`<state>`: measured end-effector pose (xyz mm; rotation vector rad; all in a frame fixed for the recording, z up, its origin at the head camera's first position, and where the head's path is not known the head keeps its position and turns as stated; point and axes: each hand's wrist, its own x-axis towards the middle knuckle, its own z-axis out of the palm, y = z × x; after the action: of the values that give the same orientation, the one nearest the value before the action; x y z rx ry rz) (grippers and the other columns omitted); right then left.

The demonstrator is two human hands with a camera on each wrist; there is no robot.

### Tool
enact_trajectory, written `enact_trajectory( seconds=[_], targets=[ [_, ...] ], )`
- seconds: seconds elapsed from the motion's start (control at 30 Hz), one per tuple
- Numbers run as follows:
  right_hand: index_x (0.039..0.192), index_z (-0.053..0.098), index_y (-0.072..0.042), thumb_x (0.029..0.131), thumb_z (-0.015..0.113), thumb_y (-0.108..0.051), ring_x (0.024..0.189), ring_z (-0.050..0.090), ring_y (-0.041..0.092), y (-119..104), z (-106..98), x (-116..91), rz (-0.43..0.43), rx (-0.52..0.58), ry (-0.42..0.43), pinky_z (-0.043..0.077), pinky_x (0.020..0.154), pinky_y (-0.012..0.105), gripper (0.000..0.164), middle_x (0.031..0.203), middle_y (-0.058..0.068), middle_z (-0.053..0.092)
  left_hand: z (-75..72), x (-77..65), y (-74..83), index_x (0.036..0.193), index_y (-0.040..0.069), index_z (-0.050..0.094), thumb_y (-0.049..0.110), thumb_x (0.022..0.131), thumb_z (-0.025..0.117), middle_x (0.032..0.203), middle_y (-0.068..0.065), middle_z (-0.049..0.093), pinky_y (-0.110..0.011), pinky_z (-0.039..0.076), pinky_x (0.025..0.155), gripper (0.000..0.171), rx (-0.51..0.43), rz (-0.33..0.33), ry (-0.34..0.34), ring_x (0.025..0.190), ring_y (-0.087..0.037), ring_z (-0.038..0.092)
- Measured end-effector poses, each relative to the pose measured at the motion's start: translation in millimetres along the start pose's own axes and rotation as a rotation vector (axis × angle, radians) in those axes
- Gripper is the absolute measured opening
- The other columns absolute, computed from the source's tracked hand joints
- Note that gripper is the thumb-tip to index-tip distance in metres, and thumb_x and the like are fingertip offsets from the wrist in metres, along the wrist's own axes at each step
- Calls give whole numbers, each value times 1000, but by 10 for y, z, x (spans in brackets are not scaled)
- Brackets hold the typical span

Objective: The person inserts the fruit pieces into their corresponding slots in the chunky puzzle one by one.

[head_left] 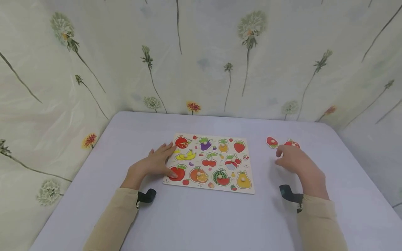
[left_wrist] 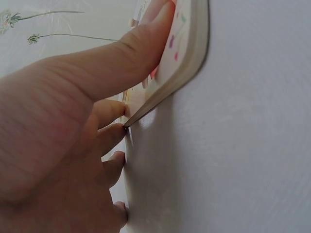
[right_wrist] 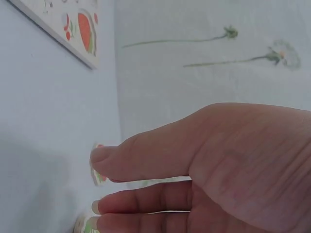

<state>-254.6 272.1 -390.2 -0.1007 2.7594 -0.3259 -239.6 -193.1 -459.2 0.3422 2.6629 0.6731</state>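
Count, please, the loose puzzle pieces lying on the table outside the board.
2. The first piece lies to the right of the board; the second piece is farther right, partly hidden by the right hand. Others may be hidden behind it.

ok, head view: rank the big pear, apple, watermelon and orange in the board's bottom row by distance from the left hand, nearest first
From the left hand:
1. apple: left end of the row, at the thumb
2. orange: just right of it
3. watermelon: third along
4. pear: right end, farthest
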Motion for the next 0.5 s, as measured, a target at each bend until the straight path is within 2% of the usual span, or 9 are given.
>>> enact_trajectory(
  seconds=[0.2,0.37,0.5],
  targets=[
    [116,59,2,90,63,-21,78,58,25,150,-43,15,10,11,0,49,65,35,34,92,15,63,13,-5,-12,160,17,21,45,74,83,169,-5,12,-66,2,122,109,-2,2,7,157,-33,2],
    [117,58,4,90,62,-19,76,58,24,247,-58,30,44,25,-20,49,66,35,35,87,13,63,26,2,-22,160,18,21,46,73,83,169,-5,12,-67,2,122,109,2,6,12,157,-33,2],
    [117,58,4,91,64,-19,82,56,29,286,-68,13,76,33,-28,49,68,37,36,89,14,62,38,16,-35,160,19,21,46,74,82,169,-4,12,-67,3,122,109,10,8,18,157,-32,2]
  ],
)
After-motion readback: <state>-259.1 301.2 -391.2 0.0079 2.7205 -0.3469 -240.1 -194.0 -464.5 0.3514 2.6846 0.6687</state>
